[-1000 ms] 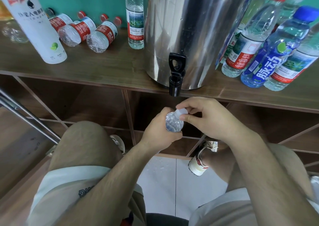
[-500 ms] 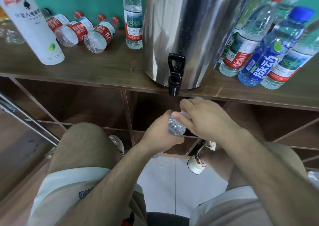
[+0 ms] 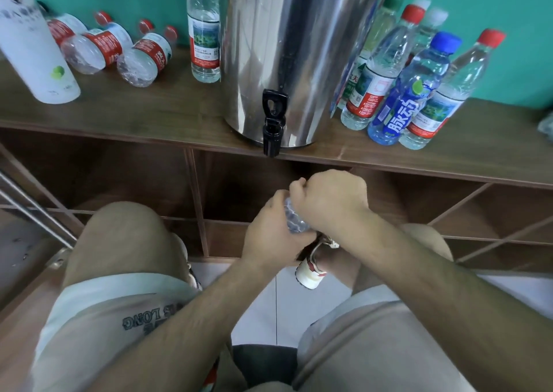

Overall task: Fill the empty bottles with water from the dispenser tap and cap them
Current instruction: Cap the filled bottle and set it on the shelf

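A small clear bottle (image 3: 291,221) sits between my knees, below the shelf edge. My left hand (image 3: 269,233) grips its body. My right hand (image 3: 329,203) curls over its top, and the cap is hidden under the fingers. The steel dispenser (image 3: 299,47) stands on the wooden shelf (image 3: 179,113), its black tap (image 3: 273,122) hanging over the edge above my hands. Three small capped bottles (image 3: 119,47) lie on their sides at the left. One tall bottle (image 3: 204,32) stands beside the dispenser.
Several upright capped bottles (image 3: 419,86), one with a blue label, crowd the shelf right of the dispenser. A tall white tube (image 3: 33,47) stands at the far left. Open wooden cubbies (image 3: 119,176) lie under the shelf. Metal bars (image 3: 33,212) slant at the left.
My right hand has closed down over the bottle's top, hiding the white cap that was visible between its fingers. Both hands and the bottle stayed below the tap.
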`<state>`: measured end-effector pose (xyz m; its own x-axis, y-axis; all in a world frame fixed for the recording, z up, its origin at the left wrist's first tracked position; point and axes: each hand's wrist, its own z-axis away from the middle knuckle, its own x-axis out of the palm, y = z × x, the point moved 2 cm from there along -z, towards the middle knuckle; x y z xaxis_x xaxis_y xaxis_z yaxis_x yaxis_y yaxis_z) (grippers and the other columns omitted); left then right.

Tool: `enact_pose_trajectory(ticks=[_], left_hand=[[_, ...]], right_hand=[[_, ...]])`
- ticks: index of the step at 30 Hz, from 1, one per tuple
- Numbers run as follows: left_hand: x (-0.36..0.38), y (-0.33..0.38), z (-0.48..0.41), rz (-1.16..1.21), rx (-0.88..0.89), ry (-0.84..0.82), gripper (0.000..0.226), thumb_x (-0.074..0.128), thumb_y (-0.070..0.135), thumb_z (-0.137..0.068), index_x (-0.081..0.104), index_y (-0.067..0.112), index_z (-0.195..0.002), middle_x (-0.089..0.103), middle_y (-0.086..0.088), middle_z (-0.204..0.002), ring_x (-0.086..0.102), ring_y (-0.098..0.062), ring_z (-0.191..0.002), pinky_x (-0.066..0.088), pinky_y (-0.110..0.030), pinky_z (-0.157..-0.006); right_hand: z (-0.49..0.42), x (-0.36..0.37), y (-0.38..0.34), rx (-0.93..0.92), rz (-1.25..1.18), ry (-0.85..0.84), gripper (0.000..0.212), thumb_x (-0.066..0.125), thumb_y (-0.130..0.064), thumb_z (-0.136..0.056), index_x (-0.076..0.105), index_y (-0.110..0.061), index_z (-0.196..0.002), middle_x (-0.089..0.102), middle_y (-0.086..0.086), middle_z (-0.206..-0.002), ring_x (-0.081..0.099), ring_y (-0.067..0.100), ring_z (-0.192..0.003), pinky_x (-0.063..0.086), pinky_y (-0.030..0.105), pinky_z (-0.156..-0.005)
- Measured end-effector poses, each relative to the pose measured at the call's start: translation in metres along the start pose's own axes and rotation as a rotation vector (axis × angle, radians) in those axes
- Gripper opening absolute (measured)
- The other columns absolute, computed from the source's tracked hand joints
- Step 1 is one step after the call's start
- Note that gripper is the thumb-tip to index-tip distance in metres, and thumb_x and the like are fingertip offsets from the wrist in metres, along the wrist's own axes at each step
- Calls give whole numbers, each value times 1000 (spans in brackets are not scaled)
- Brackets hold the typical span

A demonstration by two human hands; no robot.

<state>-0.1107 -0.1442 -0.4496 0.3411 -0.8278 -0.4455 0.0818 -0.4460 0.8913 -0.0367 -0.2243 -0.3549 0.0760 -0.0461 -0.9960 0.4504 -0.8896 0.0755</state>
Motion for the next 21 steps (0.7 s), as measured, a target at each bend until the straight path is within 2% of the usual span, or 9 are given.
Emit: enact_pose_trajectory(ticks=[3, 5, 7, 10, 13, 14, 17, 19, 21], left_hand=[[-10, 12, 9, 25, 29, 36, 57, 84, 46, -78, 49, 35, -121, 64, 15, -101, 65, -3, -92, 56, -26, -73], [-27, 23, 11, 4, 98, 56, 43, 75, 53, -83, 50, 34, -112, 62, 13, -94, 65, -6, -88, 51, -23, -70], [-50, 32, 11, -5, 117, 85, 43, 66, 61, -79, 49, 31, -105, 61, 12, -89, 64, -6, -84, 48, -23, -69], [-98, 44, 6, 75, 31, 162, 52, 69, 66, -62, 51, 41, -104, 70, 16, -94, 68, 1, -84, 55, -30, -72], [-150, 53, -5, 81, 43, 235, 55, 74, 61, -59, 49, 41, -104, 69, 27, -97, 66, 8, -83, 51, -24, -69], [-167, 55, -9, 87, 51, 252, 57, 80, 58, -62, 49, 41, -107, 66, 32, -101, 66, 9, -87, 50, -23, -71], [-210, 59, -28, 106, 61, 314, 57, 91, 40, -72, 52, 37, -114, 67, 30, -100, 65, 11, -91, 48, -22, -75], [-233, 66, -45, 68, 80, 345, 56, 89, 36, -74, 49, 37, -114, 66, 31, -94, 61, 18, -89, 44, -17, -74], [-252, 75, -62, 39, 94, 354, 58, 87, 36, -75, 46, 40, -116, 62, 39, -95, 57, 25, -88, 41, -14, -73]], right_hand=[[14, -20, -10, -8, 33, 24, 64, 25, -55, -107, 54, -18, -63, 49, -1, -64, 54, 24, -70, 28, 32, -56], [27, -36, -16, -20, 10, 42, 73, 15, -74, -100, 59, -22, -72, 53, -4, -69, 55, 23, -74, 35, 34, -62], [37, -55, -22, -54, -80, 127, 72, 11, -82, -94, 53, -25, -79, 56, -6, -78, 53, 21, -75, 37, 36, -65], [44, -80, -36, -190, -306, 247, 55, 16, -73, -100, 48, -29, -90, 58, -8, -84, 57, 23, -79, 36, 37, -64], [41, -93, -55, -316, -537, 278, 22, 37, -45, -108, 52, -29, -113, 65, -6, -94, 64, 21, -82, 40, 36, -64], [37, -95, -64, -338, -580, 271, 19, 44, -36, -107, 50, -28, -123, 67, -4, -101, 65, 20, -84, 43, 35, -66], [21, -92, -95, -375, -714, 197, 44, 59, -24, -99, 42, -28, -140, 66, -3, -120, 67, 18, -99, 53, 36, -80], [7, -88, -119, -391, -833, 160, 57, 67, -22, -93, 36, -34, -140, 63, -8, -122, 67, 14, -103, 55, 32, -84], [-10, -84, -141, -367, -948, 169, 81, 76, -22, -89, 25, -37, -150, 62, -11, -123, 68, 8, -102, 56, 26, -86]])
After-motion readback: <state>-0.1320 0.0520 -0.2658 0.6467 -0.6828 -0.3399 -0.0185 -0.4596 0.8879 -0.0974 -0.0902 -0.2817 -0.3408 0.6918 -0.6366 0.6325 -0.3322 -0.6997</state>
